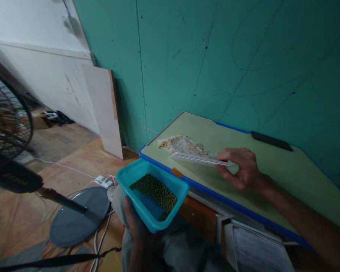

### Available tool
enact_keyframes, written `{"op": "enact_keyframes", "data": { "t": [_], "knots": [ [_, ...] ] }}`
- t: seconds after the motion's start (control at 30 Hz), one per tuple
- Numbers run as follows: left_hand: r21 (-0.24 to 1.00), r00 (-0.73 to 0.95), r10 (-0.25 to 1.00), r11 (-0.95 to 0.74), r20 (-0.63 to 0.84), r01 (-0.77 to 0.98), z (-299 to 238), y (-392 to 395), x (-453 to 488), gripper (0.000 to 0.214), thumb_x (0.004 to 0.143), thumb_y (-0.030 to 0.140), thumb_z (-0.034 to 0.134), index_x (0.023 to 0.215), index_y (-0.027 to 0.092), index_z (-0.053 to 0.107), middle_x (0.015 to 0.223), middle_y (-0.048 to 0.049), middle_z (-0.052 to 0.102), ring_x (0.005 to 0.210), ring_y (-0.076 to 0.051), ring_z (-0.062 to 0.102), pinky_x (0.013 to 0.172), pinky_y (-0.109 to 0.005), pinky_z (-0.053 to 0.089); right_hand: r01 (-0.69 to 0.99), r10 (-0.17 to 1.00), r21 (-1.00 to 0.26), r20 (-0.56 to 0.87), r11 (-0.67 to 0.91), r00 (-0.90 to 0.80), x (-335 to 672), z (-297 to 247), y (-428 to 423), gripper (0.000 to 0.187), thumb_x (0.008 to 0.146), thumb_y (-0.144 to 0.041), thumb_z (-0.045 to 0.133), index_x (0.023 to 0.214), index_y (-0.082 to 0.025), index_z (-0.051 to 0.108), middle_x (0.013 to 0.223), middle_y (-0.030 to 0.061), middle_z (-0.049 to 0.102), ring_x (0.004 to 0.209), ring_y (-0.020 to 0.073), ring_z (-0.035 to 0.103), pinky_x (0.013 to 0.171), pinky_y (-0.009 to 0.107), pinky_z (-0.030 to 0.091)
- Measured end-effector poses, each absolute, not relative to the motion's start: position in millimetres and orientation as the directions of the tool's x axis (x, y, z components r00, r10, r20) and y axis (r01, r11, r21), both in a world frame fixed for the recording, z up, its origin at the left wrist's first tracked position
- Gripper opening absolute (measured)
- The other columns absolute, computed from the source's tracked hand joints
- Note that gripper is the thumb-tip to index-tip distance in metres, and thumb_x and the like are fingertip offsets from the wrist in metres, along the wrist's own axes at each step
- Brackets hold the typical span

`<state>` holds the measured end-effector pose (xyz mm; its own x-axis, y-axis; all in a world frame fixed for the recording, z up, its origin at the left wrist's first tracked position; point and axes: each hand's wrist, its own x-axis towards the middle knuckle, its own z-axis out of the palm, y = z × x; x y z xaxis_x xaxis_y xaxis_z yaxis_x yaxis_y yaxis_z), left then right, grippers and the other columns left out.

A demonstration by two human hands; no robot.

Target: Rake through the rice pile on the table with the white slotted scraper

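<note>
My left hand (136, 223) is wrapped under the near side of a turquoise plastic tub (162, 175), holding it over my lap beside the table's edge. Small green beans (155, 192) lie inside, heaped toward the tub's back and right, with some bare bottom showing. Between the thumb and fingers of my right hand (242, 169) is a white slotted plastic strip (194, 159), gripped at its right end. The strip's long side is low over the tabletop, along the near side of a spread pile of white grains and yellow kernels (184, 144).
The pale green table (232, 136) has a blue rim and a black bar (272, 141) at its back edge, near a green wall. To the left stand a fan with a round base (79, 217), a power strip (104, 181) with cables, and a leaning board (104, 107).
</note>
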<state>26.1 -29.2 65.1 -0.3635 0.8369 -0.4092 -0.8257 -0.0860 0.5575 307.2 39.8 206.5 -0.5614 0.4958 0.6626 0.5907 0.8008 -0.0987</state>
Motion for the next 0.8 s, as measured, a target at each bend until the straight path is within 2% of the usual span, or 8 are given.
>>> {"op": "enact_keyframes", "data": {
  "t": [0.1,0.2,0.33,0.53,0.7,0.8],
  "knots": [
    [0.532,-0.349,0.833,-0.079,-0.429,-0.843,62,-29,25,0.043,0.09,0.064,0.063,0.12,0.035,0.078,0.116,-0.0015,0.082,0.149,-0.029,0.045,0.117,-0.043,0.043,0.468,0.4,-0.025,0.559,0.884,-0.726,303,209,39,0.013,0.087,-0.029,0.061,0.094,-0.023,0.07,0.077,0.0033,0.072,0.063,0.0179,0.064,0.059,0.031,0.043],
    [0.517,-0.333,0.841,-0.075,-0.427,-0.853,65,-31,26,0.042,0.093,0.061,0.061,0.118,0.032,0.079,0.114,-0.0032,0.082,0.149,-0.03,0.045,0.117,-0.044,0.043,0.418,0.348,0.026,0.51,0.908,-0.787,298,211,38,0.02,0.089,-0.037,0.059,0.094,-0.022,0.071,0.077,0.0051,0.072,0.063,0.0185,0.061,0.059,0.033,0.04],
    [0.526,-0.336,0.849,-0.082,-0.407,-0.846,71,-32,27,0.041,0.092,0.06,0.064,0.121,0.034,0.077,0.113,-0.0009,0.083,0.15,-0.029,0.044,0.117,-0.042,0.043,0.451,0.375,0.058,0.465,0.891,-0.802,292,210,36,0.018,0.086,-0.04,0.064,0.087,-0.023,0.07,0.074,0.0041,0.069,0.062,0.0175,0.057,0.058,0.032,0.036],
    [0.503,-0.305,0.851,-0.056,-0.428,-0.862,65,-29,26,0.046,0.093,0.063,0.06,0.129,0.038,0.074,0.117,-0.0007,0.082,0.147,-0.028,0.048,0.115,-0.042,0.046,0.463,0.378,0.09,0.454,0.882,-0.807,290,205,38,0.011,0.084,-0.03,0.061,0.083,-0.022,0.067,0.073,0.0042,0.065,0.063,0.0169,0.054,0.058,0.032,0.033],
    [0.46,-0.276,0.855,-0.05,-0.438,-0.887,69,-33,26,0.047,0.092,0.064,0.062,0.126,0.035,0.076,0.115,-0.0015,0.082,0.146,-0.03,0.049,0.114,-0.043,0.047,0.495,0.409,0.091,0.444,0.864,-0.797,289,202,40,0.01,0.082,-0.029,0.061,0.084,-0.021,0.067,0.074,0.0042,0.063,0.066,0.0173,0.053,0.059,0.031,0.032],
    [0.486,-0.292,0.853,-0.053,-0.432,-0.872,73,-35,27,0.045,0.093,0.062,0.062,0.125,0.033,0.076,0.116,-0.0018,0.082,0.146,-0.03,0.049,0.115,-0.042,0.046,0.51,0.424,0.098,0.436,0.854,-0.794,289,201,42,0.011,0.081,-0.024,0.059,0.085,-0.019,0.067,0.076,0.0049,0.063,0.068,0.0178,0.053,0.06,0.031,0.033]
  ]
}}
